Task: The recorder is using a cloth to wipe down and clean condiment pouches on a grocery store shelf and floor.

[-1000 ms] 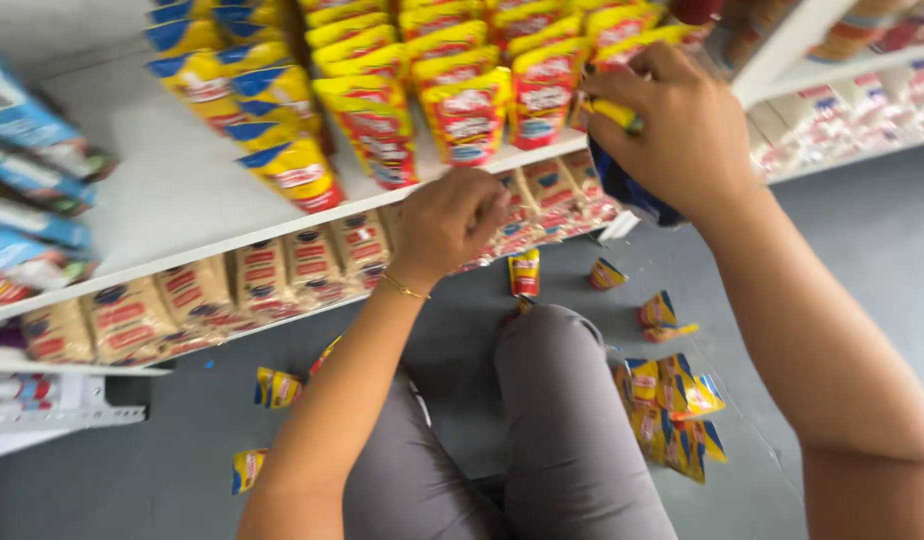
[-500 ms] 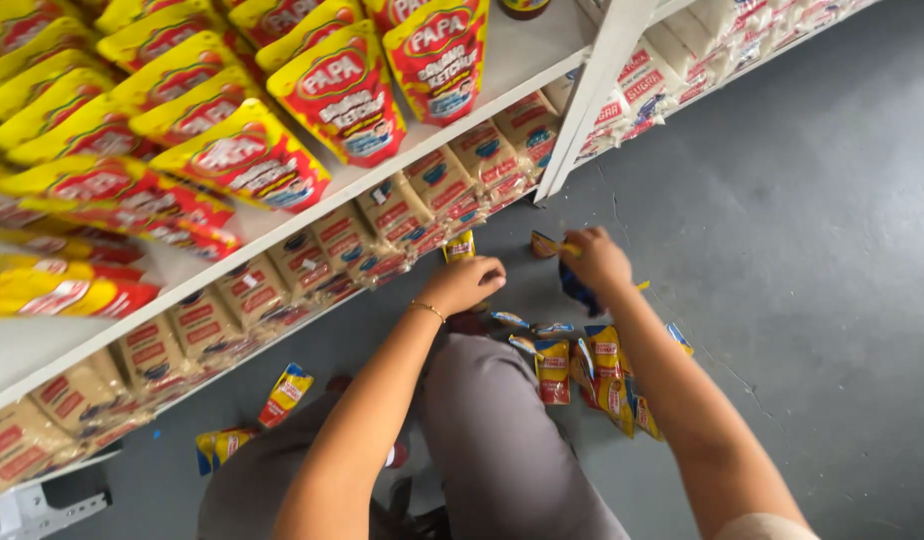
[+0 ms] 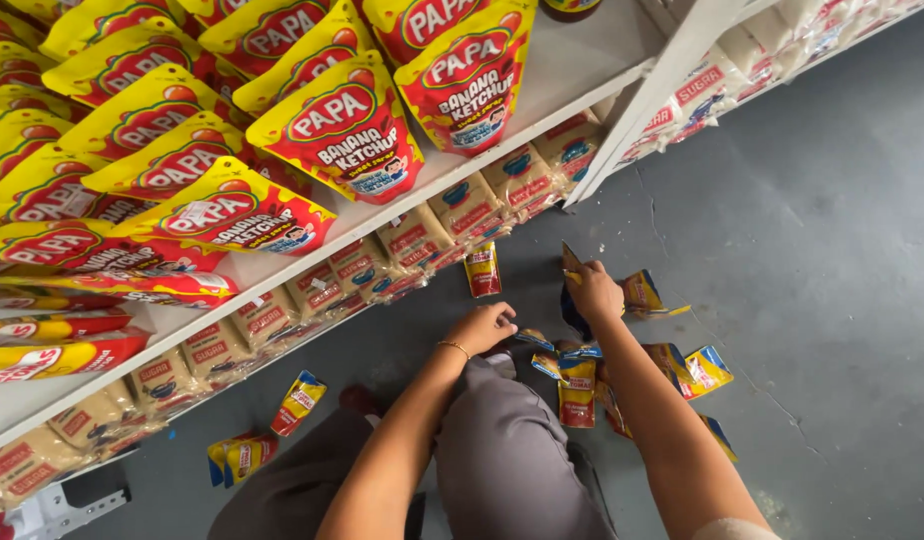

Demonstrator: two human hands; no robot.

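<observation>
Nearest to me is the bent knee (image 3: 502,450) in grey cloth, with both forearms passing over it toward the floor (image 3: 832,300).

Change noted: a second ago both hands were up at the shelf edge, the right one closed on a blue pack. Half a second ago they had dropped. Now both are at floor level, so the handling has moved from the shelf to the loose sachets below.

Left hand (image 3: 479,327) – fingers curled in, knuckles up, a thin bracelet (image 3: 452,347) at the wrist. I cannot tell whether it grips anything. A small blue-and-yellow sachet lies just beside its fingertips.

Right hand (image 3: 594,293) – closed around the top of the blue pack (image 3: 574,322), which hangs below the palm, touching or just above the floor.

Packages, by place:
- Below and to the right of the right hand: a scatter of flat sachets (image 3: 577,385), red, yellow and blue, some overlapping.
- Beyond the left hand: one red sachet (image 3: 482,270) standing against the lower shelf.
- Well to the left of the left hand: more sachets (image 3: 298,402) lying apart on the floor.
- Beyond both hands, lower shelf: a row of tan block packets (image 3: 412,240) with red-and-blue labels.
- Farthest, upper shelf (image 3: 572,70): large red pouches (image 3: 347,125) with yellow tops, leaning in rows.
</observation>
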